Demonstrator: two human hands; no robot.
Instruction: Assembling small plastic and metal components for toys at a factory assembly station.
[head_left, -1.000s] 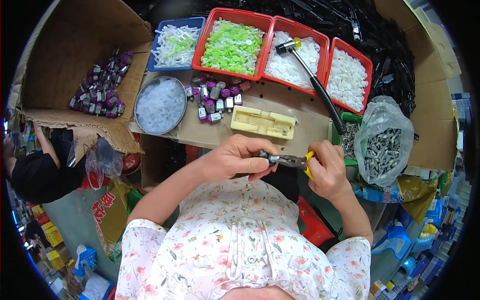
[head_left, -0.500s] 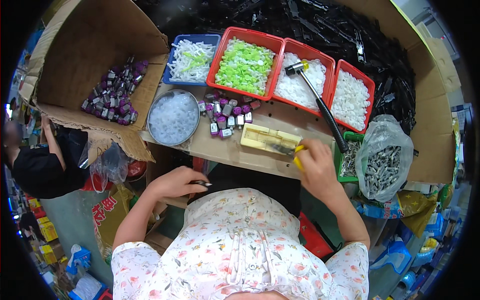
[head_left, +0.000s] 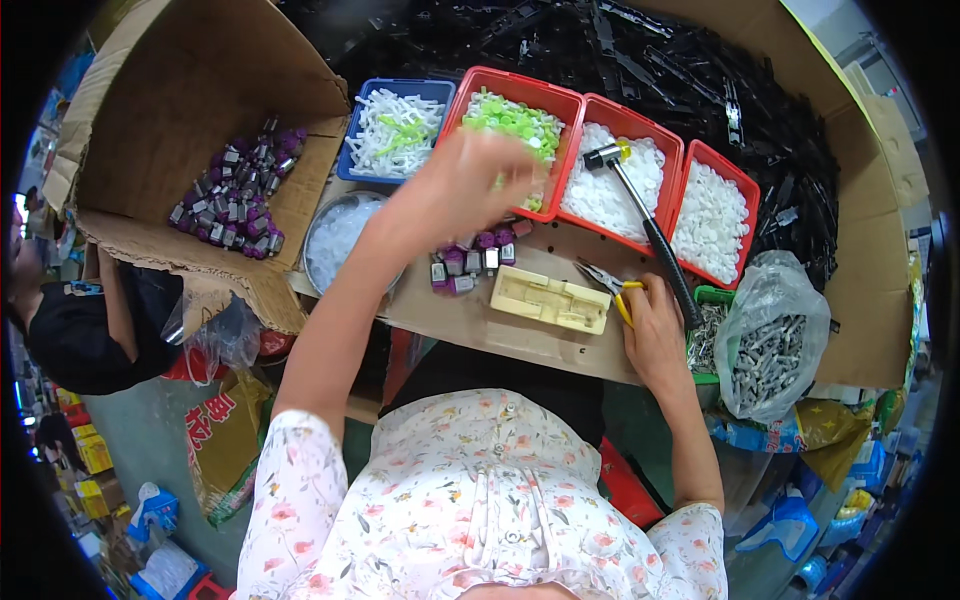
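Red plastic makes the bin (head_left: 530, 82) behind and under my left hand (head_left: 470, 180), and small green and white bits (head_left: 518, 118) fill it. That hand is blurry, so I can't tell if its fingers pinch something. My right hand (head_left: 655, 330) is well apart from it, with fingers at the yellow-handled metal pliers (head_left: 612, 286). I can't tell how hard they squeeze. The pliers' metal end points away from that hand, over the brown board (head_left: 450, 312). Between my hands, nearer the right one, sits the long cream block with hollows (head_left: 520, 290), and neither hand touches it.

The hammer with a long black handle (head_left: 655, 235) ends just beside my right hand. If I bump that handle, the hammer could slide and flick out the round white bits (head_left: 610, 195) under its head. My left forearm (head_left: 340, 310) crosses in front of the round metal bowl (head_left: 308, 248), so a low elbow could tip it. Reaching too fast into the green bits could scatter them over the purple-and-grey pieces (head_left: 472, 262).
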